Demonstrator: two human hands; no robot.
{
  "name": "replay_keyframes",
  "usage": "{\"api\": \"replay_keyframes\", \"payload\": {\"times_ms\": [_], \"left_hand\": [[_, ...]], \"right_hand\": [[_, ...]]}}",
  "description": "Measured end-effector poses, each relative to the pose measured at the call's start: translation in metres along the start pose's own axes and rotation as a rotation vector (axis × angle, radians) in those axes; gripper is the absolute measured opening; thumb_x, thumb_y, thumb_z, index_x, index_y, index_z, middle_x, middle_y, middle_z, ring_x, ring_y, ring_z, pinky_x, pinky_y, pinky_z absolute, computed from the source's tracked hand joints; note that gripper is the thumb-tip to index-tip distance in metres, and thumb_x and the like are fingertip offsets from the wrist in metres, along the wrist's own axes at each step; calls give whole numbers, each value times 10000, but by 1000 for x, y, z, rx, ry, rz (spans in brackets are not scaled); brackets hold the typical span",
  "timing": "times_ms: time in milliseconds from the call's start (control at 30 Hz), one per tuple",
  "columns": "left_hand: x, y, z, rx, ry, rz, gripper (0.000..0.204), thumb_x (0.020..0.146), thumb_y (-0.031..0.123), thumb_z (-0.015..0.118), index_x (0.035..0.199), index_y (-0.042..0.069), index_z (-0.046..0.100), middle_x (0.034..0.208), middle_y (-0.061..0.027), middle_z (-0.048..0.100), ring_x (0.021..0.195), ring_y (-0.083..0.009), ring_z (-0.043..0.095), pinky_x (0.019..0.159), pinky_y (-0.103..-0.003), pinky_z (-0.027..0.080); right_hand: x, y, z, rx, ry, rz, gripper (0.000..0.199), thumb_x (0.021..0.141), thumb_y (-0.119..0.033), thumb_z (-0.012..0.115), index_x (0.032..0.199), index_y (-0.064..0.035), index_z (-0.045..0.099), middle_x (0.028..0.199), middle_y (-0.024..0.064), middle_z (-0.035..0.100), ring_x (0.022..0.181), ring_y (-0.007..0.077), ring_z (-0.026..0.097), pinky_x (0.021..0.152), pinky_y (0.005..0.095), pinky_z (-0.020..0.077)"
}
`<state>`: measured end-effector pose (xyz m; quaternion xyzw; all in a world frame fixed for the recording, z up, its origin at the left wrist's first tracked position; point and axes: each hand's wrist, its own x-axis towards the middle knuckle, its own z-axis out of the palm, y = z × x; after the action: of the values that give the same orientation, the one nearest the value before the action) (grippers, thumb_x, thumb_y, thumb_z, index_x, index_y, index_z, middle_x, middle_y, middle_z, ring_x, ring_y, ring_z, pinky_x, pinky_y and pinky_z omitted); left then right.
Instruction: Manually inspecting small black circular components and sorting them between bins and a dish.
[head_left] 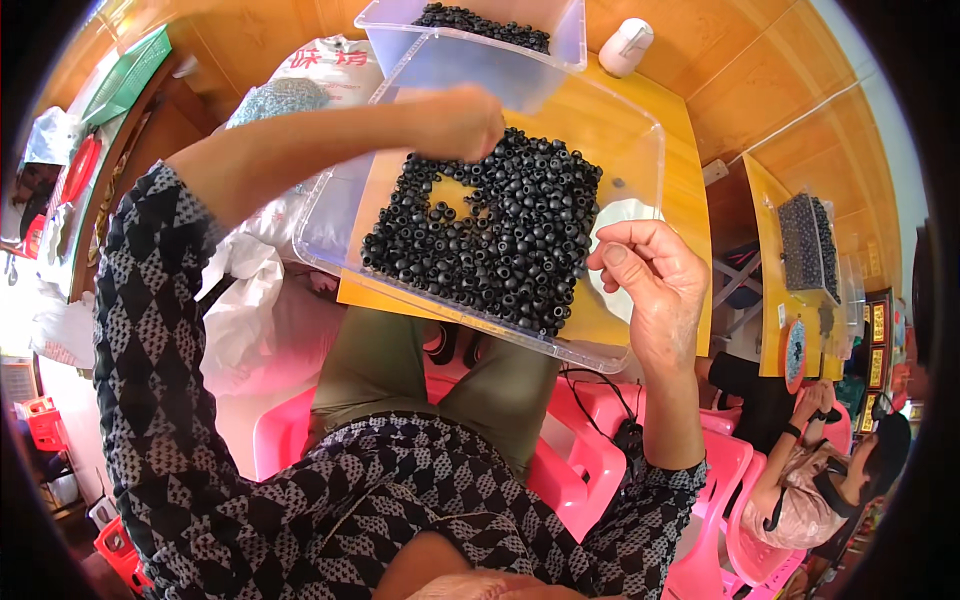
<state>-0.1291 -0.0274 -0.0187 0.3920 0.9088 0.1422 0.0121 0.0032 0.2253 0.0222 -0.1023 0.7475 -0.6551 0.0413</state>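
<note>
Yellow table (685, 160) spans upper centre; the clear bin (597, 355) overhangs its near edge mid-frame, so a knock could spill the black beads (535, 210) inside. Your left hand (465, 122) curls, your right hand (655, 280) pinches; whether either grips anything, I can't tell.

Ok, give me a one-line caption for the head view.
Left hand over a clear bin of black beads, right hand at the bin's right edge.

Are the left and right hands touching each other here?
Apart: the head view shows black beads in the wide gap between the left hand and the right hand.
</note>
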Motion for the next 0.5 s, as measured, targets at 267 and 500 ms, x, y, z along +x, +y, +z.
{"api": "replay_keyframes", "payload": {"times_ms": [267,500], "left_hand": [[-28,38,38,269,-547,-180,165,696,30,569,837,34,653,804,-168,641,794,-327,630,642,-419,516],[-18,33,65,205,-542,-265,264,642,17,669,904,51,668,808,-138,652,786,-291,640,617,-396,525]], "right_hand": [[-6,-8,-3,38,17,-22,105,791,-21,580,870,48,589,709,92,608,595,108,516,568,210,409],[-15,0,-7,48,53,-38,122,802,-62,602,860,44,584,699,91,598,585,111,498,566,216,403]]}}
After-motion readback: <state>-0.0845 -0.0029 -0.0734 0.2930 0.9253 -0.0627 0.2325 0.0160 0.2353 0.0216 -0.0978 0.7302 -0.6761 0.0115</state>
